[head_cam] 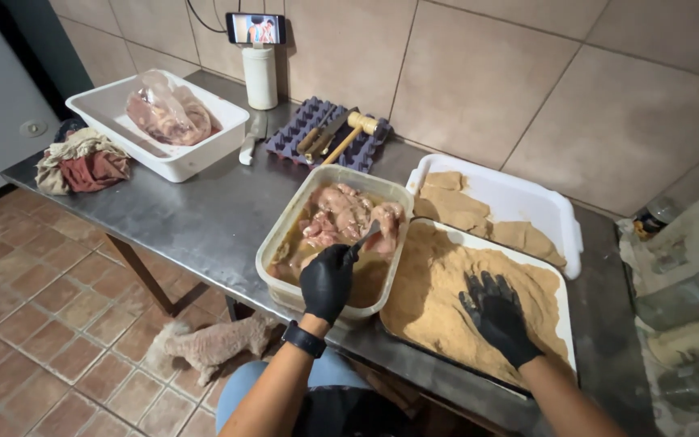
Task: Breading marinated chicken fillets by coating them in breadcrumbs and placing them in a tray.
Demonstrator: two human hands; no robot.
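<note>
Holding: my left hand [327, 279], in a black glove, is curled around the handle of a fork [363, 239] whose tip reaches into the raw meat [341, 218].
Tub: the meat lies in brownish liquid inside a clear plastic tub [285, 231] on the steel counter [204, 218], straight in front of me.
Right hand: my right hand [497, 316], also gloved, lies flat with fingers spread, pressed on the breadcrumbs [434, 295] and dusted with them.
Crumb tray: the crumbs fill a white tray [566, 324] touching the tub's right side.
Behind it: a second white tray [544, 206] holds breaded cutlets [459, 206], partly overlapped by the crumb tray.
Farther back: a wooden mallet [357, 129] rests on a purple egg carton [317, 121]; a white cylinder [260, 77] props a phone [256, 28] against the tiled wall.
Left end: a white bin [115, 101] with bagged meat [167, 113], and crumpled rags [82, 162] beside it.
Floor: a small curly dog [208, 344] stands by my knees, under the counter's edge.
</note>
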